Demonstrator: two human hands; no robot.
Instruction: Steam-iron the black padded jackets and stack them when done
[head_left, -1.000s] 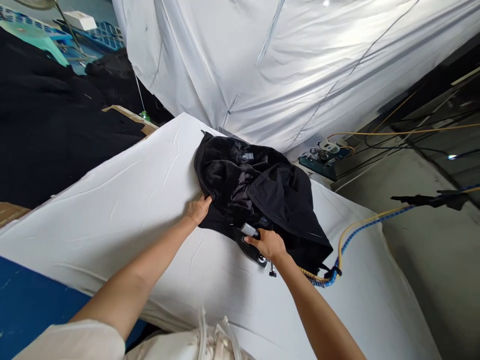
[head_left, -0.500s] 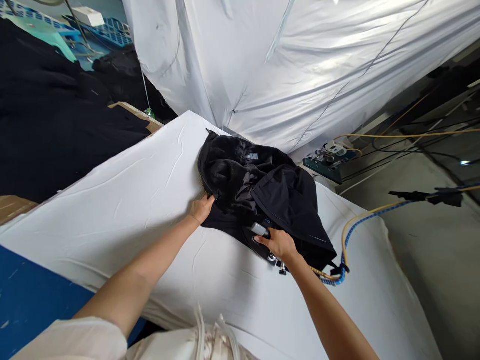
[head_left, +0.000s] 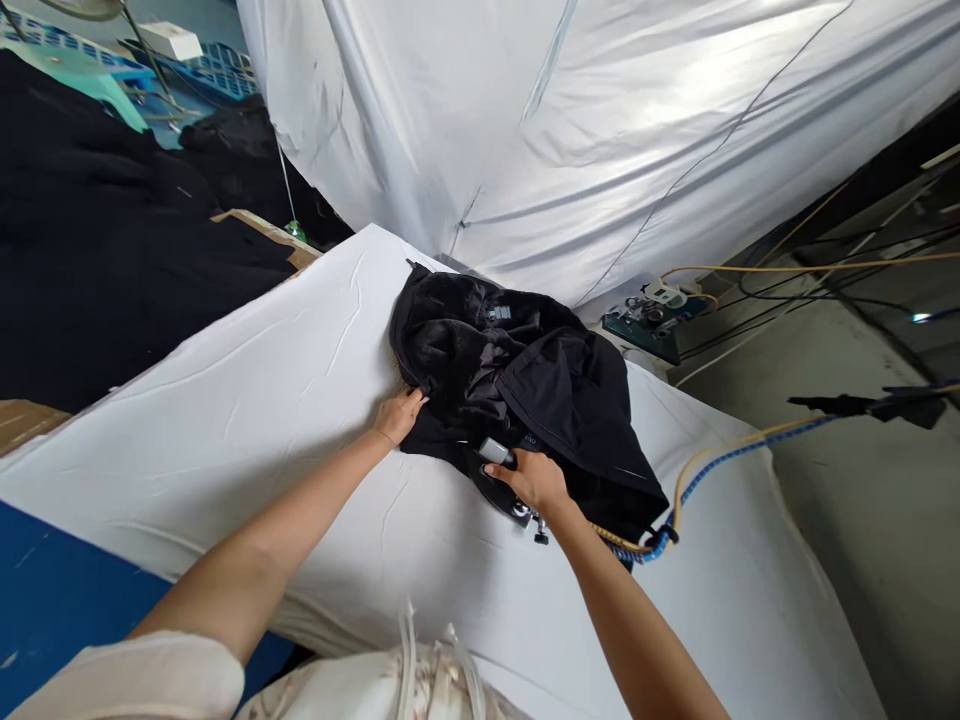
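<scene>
A black jacket (head_left: 577,400) with a plush lining lies bunched on a white-covered table. My left hand (head_left: 403,415) pinches the jacket's left edge near the hem. My right hand (head_left: 538,480) is wrapped around the handle of a steam iron (head_left: 496,452), which rests on the lower part of the jacket. Metal fittings show below the iron's handle, and its soleplate is hidden. A blue-patterned hose and a yellow cord (head_left: 660,545) run from it to the right. Inside the jacket a small grey label (head_left: 499,313) shows.
The white table (head_left: 300,380) stretches to both sides. A large pile of black cloth (head_left: 112,230) lies at left. A white sheet (head_left: 525,130) hangs behind the table. Beyond the right back edge stands a green-based machine (head_left: 645,325), with cables running past it.
My right hand has slid the iron a little to the left along the jacket's lower edge, the hose following. My left hand keeps its hold on the jacket edge.
</scene>
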